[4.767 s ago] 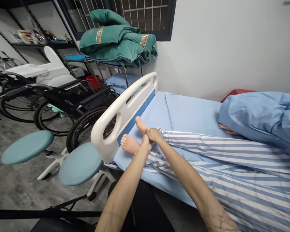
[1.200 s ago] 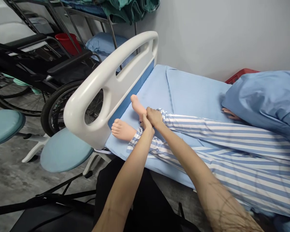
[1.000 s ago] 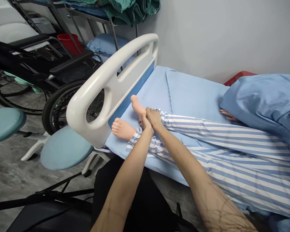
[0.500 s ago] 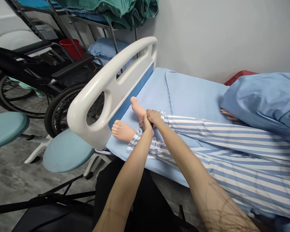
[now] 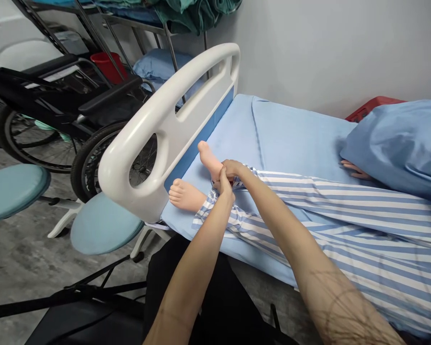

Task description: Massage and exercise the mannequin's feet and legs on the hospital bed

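Observation:
Both my hands are on the ankle of a patient mannequin's leg, just above the upper bare foot (image 5: 209, 160). My left hand (image 5: 224, 186) wraps the ankle from the near side, and my right hand (image 5: 232, 168) grips it from above, by the trouser cuff. The other bare foot (image 5: 185, 196) rests on the sheet close to the footboard. Blue-and-white striped pyjama trousers (image 5: 348, 225) cover the legs. Farther up, a blue cover (image 5: 395, 143) hides the upper body, with a mannequin hand (image 5: 354, 170) showing at its edge.
A white footboard (image 5: 154, 139) stands at the bed's end, on a light blue sheet (image 5: 294, 134). Beyond it are a black wheelchair (image 5: 68, 96), a teal stool (image 5: 104, 227), a red bucket (image 5: 109, 67), a blue pillow (image 5: 161, 64) and a metal rack. A grey wall borders the bed.
My view has tipped downward and shifted since the oldest frame, so the green quilt has mostly left the top. Both hands stay on the same ankle.

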{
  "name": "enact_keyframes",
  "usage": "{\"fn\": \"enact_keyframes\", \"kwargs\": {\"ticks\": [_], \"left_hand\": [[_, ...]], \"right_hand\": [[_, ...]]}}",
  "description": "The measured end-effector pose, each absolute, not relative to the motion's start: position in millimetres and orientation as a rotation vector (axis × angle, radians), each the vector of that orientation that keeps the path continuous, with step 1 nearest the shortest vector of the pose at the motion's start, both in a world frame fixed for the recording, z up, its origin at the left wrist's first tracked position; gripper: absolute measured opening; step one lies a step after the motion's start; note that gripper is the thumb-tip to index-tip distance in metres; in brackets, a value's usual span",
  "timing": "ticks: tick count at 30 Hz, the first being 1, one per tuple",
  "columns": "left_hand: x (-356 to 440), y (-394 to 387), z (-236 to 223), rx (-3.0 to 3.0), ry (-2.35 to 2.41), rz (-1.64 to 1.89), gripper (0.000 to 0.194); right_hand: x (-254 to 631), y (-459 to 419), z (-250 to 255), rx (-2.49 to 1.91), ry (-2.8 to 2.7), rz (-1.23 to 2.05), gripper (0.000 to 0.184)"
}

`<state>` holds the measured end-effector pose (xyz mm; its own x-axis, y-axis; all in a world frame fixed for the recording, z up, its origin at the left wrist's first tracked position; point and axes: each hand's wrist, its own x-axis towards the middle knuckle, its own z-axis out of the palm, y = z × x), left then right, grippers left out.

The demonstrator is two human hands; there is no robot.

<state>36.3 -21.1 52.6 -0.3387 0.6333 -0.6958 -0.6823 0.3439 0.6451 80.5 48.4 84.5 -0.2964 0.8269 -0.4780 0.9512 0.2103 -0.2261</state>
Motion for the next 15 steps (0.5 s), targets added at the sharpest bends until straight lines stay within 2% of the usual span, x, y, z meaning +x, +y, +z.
{"fn": "enact_keyframes", "kwargs": {"ticks": [3, 9, 15], "left_hand": [[37, -20, 52, -0.085, 1.347, 1.356, 0.03], [37, -19, 49, -0.059, 1.326, 1.375, 0.037], [36, -16, 38, -0.054, 1.436, 1.365, 0.046]], "right_hand": [[80, 42, 84, 1.759, 2.277, -0.546, 0.044], [80, 22, 79, 1.862, 2.384, -0.318, 0.062], [73, 6, 71, 1.988, 2.364, -0.217, 0.046]]}}
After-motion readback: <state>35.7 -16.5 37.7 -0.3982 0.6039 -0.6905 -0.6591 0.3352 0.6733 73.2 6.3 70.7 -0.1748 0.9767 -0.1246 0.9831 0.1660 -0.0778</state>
